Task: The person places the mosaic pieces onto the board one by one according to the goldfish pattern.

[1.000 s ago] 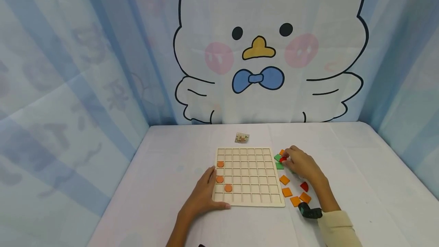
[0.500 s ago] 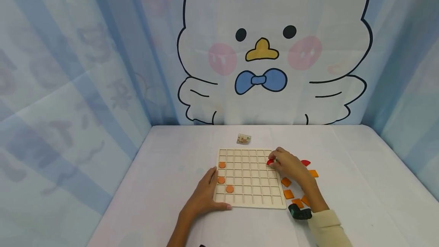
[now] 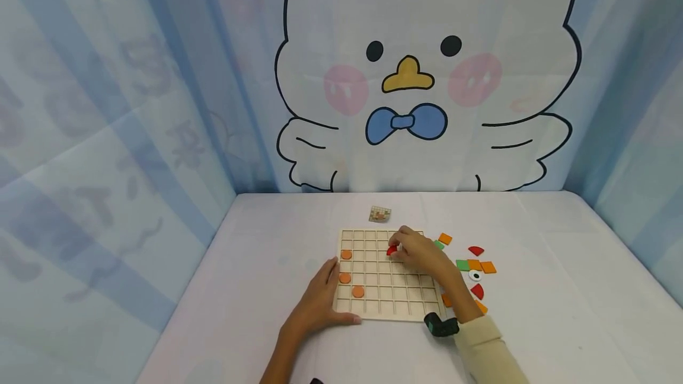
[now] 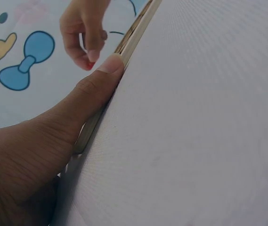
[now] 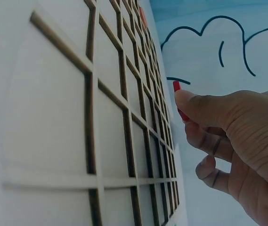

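In the head view, my left hand (image 3: 315, 304) rests against the near left corner of a wooden grid board (image 3: 379, 304), its fingers along the left side. The left wrist view shows its thumb (image 4: 89, 89) straight along the board's edge. Over the board's upper right part, my right hand (image 3: 421, 253) pinches a small red tile (image 3: 392, 250) between thumb and fingers. This red tile (image 5: 176, 86), seen nearly edge-on in the right wrist view, stands off the grid. Three orange discs (image 3: 358, 291) sit in cells at the board's left.
Right of the board lie loose pieces: orange squares (image 3: 445, 239), green tiles (image 3: 462, 265), red fan-shaped tiles (image 3: 476, 250) and a white disc with a black centre (image 3: 475, 275). Behind the board is a small patterned card (image 3: 380, 214). A printed curtain (image 3: 256, 76) hangs around the table.
My right hand has picked the red tile from the loose pieces and carried it left over the board. My left hand has kept its place at the board's corner.
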`<state>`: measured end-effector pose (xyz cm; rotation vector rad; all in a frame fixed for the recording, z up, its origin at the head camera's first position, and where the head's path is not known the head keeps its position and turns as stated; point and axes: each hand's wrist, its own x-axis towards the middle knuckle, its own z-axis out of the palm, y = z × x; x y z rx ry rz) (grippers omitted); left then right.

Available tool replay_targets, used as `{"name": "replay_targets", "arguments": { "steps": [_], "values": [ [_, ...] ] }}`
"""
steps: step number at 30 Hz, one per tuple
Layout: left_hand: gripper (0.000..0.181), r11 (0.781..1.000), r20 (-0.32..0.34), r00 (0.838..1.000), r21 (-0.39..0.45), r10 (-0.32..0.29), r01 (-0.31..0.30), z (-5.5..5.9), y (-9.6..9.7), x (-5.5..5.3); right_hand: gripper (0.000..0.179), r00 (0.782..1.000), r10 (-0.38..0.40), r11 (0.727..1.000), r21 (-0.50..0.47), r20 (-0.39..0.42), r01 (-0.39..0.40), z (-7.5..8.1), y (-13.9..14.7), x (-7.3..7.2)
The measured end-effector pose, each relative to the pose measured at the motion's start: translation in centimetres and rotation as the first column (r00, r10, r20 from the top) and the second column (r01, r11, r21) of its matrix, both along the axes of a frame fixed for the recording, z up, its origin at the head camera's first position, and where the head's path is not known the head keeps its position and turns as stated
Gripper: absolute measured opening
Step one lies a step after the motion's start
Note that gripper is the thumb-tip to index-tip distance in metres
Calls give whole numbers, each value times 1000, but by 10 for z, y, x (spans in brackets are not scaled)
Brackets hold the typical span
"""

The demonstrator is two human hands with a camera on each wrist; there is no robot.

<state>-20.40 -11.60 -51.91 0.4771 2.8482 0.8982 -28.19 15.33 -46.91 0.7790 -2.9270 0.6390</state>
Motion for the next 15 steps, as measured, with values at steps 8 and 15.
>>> {"name": "replay_targets", "arguments": {
  "steps": [8, 15],
  "values": [
    [133, 999, -23, 999, 28, -25, 26, 4, 0, 2, 21, 999, 54, 998, -24, -7, -54, -6, -20, -5],
    [131, 999, -34, 999, 22, -37, 38, 6, -1, 4, 17, 997, 75, 997, -21, -15, -75, -9, -35, -6]
  ]
}}
